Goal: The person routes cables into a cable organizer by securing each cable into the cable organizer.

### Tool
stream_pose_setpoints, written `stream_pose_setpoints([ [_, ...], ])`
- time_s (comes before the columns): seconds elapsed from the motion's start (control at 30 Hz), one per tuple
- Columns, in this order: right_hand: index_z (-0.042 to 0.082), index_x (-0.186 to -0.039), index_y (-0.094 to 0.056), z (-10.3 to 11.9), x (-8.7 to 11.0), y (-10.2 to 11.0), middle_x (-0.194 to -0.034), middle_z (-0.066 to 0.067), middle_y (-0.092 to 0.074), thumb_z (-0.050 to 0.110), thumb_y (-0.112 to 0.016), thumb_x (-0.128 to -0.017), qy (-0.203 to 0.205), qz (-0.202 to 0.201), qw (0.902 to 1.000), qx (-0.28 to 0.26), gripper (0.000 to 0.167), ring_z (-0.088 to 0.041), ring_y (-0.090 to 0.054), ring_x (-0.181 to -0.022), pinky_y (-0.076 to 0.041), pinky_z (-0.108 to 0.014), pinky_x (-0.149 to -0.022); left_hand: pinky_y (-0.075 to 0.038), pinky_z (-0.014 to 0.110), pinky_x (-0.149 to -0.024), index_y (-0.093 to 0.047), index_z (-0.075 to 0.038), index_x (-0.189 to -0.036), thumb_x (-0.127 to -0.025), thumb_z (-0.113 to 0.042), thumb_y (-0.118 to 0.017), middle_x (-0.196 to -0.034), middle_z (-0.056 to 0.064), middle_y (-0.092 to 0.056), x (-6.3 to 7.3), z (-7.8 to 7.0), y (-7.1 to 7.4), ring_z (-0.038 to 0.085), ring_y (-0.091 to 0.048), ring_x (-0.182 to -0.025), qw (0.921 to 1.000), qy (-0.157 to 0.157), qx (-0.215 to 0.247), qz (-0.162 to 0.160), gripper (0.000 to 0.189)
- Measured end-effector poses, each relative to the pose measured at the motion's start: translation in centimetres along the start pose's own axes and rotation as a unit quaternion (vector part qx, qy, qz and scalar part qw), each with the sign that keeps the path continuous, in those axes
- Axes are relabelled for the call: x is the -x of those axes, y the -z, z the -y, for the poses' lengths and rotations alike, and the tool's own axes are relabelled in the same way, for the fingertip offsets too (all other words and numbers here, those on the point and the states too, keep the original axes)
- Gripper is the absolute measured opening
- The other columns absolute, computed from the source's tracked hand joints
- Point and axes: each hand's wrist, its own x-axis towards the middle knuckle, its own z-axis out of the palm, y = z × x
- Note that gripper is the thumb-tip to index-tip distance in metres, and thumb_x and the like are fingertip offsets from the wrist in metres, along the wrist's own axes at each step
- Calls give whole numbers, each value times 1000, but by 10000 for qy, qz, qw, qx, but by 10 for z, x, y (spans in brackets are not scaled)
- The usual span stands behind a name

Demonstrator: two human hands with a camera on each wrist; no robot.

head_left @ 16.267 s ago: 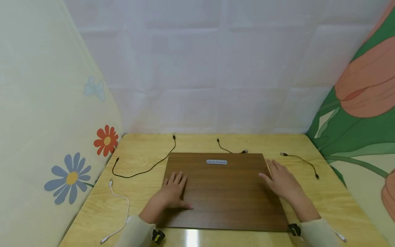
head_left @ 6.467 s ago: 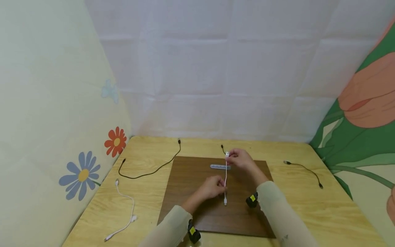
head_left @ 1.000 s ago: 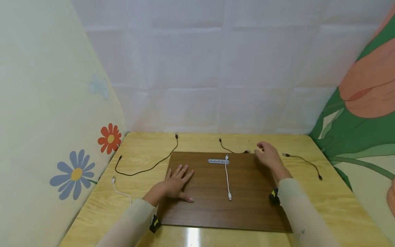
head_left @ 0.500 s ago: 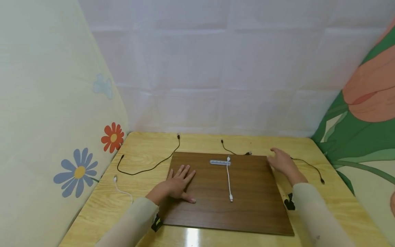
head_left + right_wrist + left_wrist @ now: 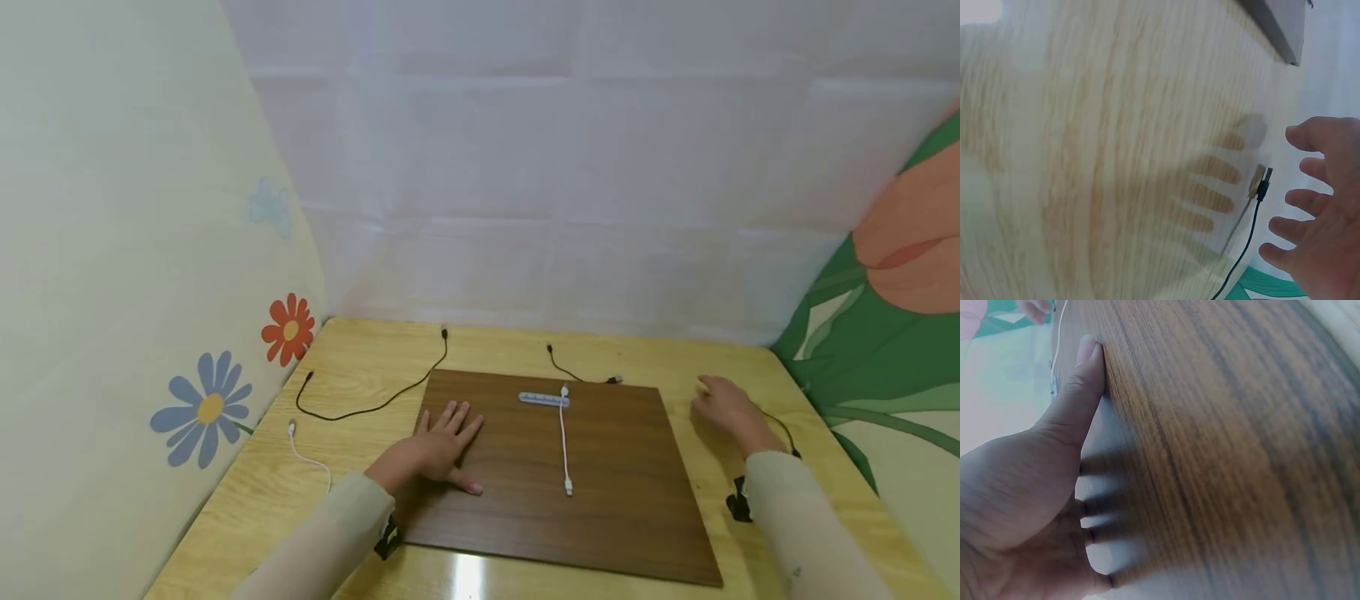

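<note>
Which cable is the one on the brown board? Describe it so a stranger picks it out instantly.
On the wooden table lies a dark brown board. Near its far edge sits a small pale-blue strip; the white cable starts at that strip's right end. It's the only cable wholly on the board, nearly straight.

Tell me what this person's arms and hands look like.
Left hand and right hand are bare. Left sleeve and right sleeve are pale cream, the right with a small dark mark. Near each cuff is a black device, the left one showing some yellow.
</note>
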Motion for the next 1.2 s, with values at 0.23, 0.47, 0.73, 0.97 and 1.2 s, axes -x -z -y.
stream_pose_setpoints([
  [0.23,-19,-142,-35,-11,2,-6,-140,-49,-29,14,-50,-98,-150,68,9997,170,57,-67,-30,-126,-31,-75,-101,-5,67,-119,-11,-19,-164,-79,-75,-65,-170,15,2,3,-1,-2,35,4,-156,10000,63,-75,5,115],
  [0.47,-19,-143,-34,-18,5,-5,-139,-48,-29,15,-46,-100,-221,166,9996,104,56,-68,-30,-123,-31,-76,-100,-4,68,-119,-11,-19,-164,-79,-75,-65,-170,15,2,2,-1,0,35,5,-156,9999,33,-109,-16,115],
  [0.73,-17,-134,-47,-22,3,-9,-130,-44,-40,5,-43,-102,-110,-19,9997,214,39,-65,-38,-116,-37,-73,-95,-3,67,-119,-10,-20,-164,-79,-74,-66,-170,14,3,4,-2,1,34,6,-156,9999,74,-100,33,116],
  [0.97,-14,-115,-62,-24,2,-3,-109,-38,-57,-8,-49,-95,-67,-200,9984,524,24,-57,-54,-102,-47,-65,-86,-3,66,-120,-9,-21,-164,-79,-75,-65,-170,13,4,3,-4,2,33,6,-156,9999,5,-109,-8,115],
  [1.2,-17,-108,-57,-21,-4,-2,-102,-36,-56,-2,-58,-96,-7,-300,9990,328,20,-51,-56,-94,-48,-58,-78,-3,65,-120,-9,-23,-164,-79,-76,-64,-170,11,4,1,-5,2,31,7,-156,9998,98,-144,42,115],
])
